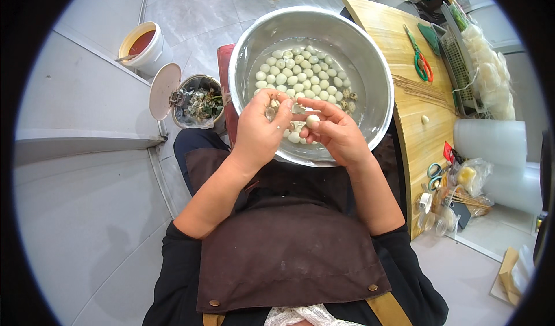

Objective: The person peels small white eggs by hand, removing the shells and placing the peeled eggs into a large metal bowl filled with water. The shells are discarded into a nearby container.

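A large metal basin of water stands before me, with many peeled quail eggs in it and several speckled unpeeled quail eggs at the right. Over its near side, my left hand is closed around pieces of eggshell. Close beside it, my right hand holds a peeled egg between thumb and fingers. A piece of shell shows between the two hands, near the right fingertips; which hand bears it is hard to tell.
An open-lidded bin of shells and scraps stands left of the basin, beyond it a white bucket of reddish liquid. On the wooden table at right lie scissors, thin skewers and one pale egg.
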A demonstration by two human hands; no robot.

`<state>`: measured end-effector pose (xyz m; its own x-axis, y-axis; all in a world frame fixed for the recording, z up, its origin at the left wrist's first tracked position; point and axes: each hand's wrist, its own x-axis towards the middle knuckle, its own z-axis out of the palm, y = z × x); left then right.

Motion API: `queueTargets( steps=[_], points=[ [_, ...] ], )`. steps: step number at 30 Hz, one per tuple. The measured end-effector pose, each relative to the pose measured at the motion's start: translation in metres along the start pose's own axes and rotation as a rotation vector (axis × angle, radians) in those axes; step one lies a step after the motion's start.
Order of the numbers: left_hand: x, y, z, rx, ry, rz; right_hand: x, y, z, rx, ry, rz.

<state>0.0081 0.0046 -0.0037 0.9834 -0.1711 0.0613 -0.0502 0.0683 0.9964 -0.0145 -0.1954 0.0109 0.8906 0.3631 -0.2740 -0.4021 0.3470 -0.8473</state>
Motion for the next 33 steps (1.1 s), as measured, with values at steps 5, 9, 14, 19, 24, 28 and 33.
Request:
queueTargets(
  steps=[5,9,14,19,24,28,33],
  points=[
    [0.012,0.004,-0.013,-0.393,-0.031,-0.188,-0.001,-0.019,-0.043,-0.908,0.156,-0.049],
    [0.017,0.003,-0.018,-0.505,-0.07,-0.272,0.015,-0.034,-0.108,-1.511,0.555,-0.014],
    [0.019,0.005,-0.014,-0.59,-0.143,-0.38,0.056,-0.022,-0.151,-1.826,0.47,0.147],
    [0.017,0.011,-0.013,-0.547,-0.105,-0.458,0.057,-0.035,-0.139,-1.653,0.456,0.211],
    [0.015,0.005,-0.001,-0.473,-0.192,-0.362,0.025,-0.039,-0.091,-0.591,0.424,0.112],
    [0.007,-0.002,0.011,-0.286,-0.268,-0.188,0.007,-0.023,-0.046,0.016,0.252,0.041],
    [0.003,0.001,0.014,0.173,-0.147,0.283,0.0,-0.008,-0.01,0.191,0.151,0.028]
  ],
)
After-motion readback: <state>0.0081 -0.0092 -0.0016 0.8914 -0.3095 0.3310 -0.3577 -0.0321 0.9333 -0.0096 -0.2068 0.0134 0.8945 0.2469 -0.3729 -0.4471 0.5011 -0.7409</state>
